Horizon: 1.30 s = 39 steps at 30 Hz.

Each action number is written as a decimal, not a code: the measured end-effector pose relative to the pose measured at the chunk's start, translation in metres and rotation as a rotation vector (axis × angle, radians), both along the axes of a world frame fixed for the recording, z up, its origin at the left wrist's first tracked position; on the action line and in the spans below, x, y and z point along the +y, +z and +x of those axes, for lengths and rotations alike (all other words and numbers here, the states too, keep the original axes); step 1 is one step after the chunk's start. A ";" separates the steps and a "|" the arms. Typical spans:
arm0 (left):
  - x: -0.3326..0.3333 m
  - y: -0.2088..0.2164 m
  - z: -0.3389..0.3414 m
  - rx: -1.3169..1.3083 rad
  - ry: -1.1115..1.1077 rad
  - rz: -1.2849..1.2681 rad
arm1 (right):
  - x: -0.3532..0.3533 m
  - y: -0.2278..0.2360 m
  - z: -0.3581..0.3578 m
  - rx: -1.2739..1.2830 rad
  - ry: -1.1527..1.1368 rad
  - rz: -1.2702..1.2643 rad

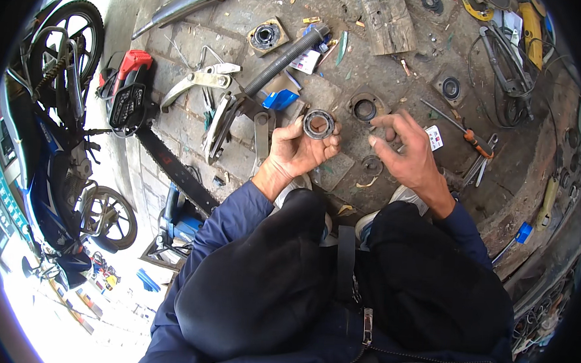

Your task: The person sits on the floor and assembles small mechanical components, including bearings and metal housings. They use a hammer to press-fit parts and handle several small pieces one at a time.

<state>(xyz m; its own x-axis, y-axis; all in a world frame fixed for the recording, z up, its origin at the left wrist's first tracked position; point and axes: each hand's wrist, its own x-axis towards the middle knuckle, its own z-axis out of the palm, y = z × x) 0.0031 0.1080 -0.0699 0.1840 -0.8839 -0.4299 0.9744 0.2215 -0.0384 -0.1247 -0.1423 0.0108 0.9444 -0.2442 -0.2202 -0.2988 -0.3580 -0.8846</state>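
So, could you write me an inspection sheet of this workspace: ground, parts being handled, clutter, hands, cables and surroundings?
Surface: stained, littered ground.
Parts: ring-shaped bearing held up; flanged bearing lying on the ground beyond the hands.
Clutter: metal puller, threaded rod, wooden board, screwdriver, blue piece, chainsaw.
Hands: left hand grips the ring-shaped bearing; right hand is near the flanged bearing, fingers partly curled, no object visible in it.
Cables: dark cable loops over the ground at the right, near a yellow power tool; whether it is plugged in cannot be told.
Surroundings: motorcycle at the left, bright light behind it.
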 end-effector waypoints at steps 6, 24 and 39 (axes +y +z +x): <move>0.000 0.000 0.001 -0.019 -0.001 -0.001 | 0.000 -0.002 -0.003 0.016 0.005 -0.016; 0.004 -0.008 0.001 0.035 0.007 0.021 | 0.000 -0.002 0.000 0.102 -0.012 0.028; 0.006 -0.012 0.001 0.071 0.048 -0.075 | 0.002 -0.007 0.000 0.090 -0.007 0.016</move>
